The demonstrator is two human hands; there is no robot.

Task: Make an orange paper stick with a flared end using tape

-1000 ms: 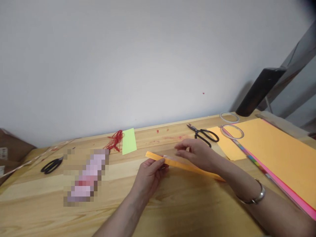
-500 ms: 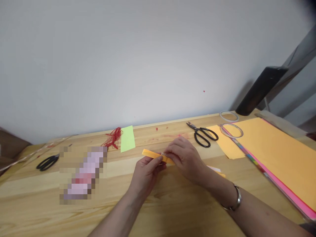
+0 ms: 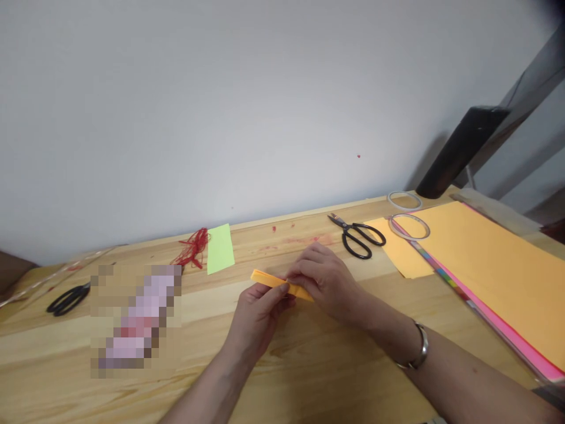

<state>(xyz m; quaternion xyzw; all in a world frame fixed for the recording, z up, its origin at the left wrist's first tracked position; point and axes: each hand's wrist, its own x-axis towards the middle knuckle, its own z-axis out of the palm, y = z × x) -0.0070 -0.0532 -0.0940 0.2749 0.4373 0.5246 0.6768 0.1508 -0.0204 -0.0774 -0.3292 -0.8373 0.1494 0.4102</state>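
A narrow folded strip of orange paper (image 3: 263, 277) is held above the wooden table by both hands. My left hand (image 3: 259, 315) pinches it near its middle, thumb on top and fingers beneath. My right hand (image 3: 327, 282), with a silver bracelet on its wrist, closes its thumb and fingertips on the strip right beside the left thumb. The strip's left end sticks out free and shows several layers. Part of its right side is hidden behind the right fingers.
Black-handled scissors (image 3: 356, 234) lie behind my right hand. Two tape rolls (image 3: 409, 226) sit near large orange sheets (image 3: 494, 259) at right, before a black cylinder (image 3: 461, 153). Leftward are green paper (image 3: 220, 249), red string (image 3: 194, 247), other scissors (image 3: 68, 300) and a pixelated area.
The view has shifted slightly, so table items at left appear further left. Both hands keep their grip on the orange strip. A white and orange piece behind my right wrist no longer shows.
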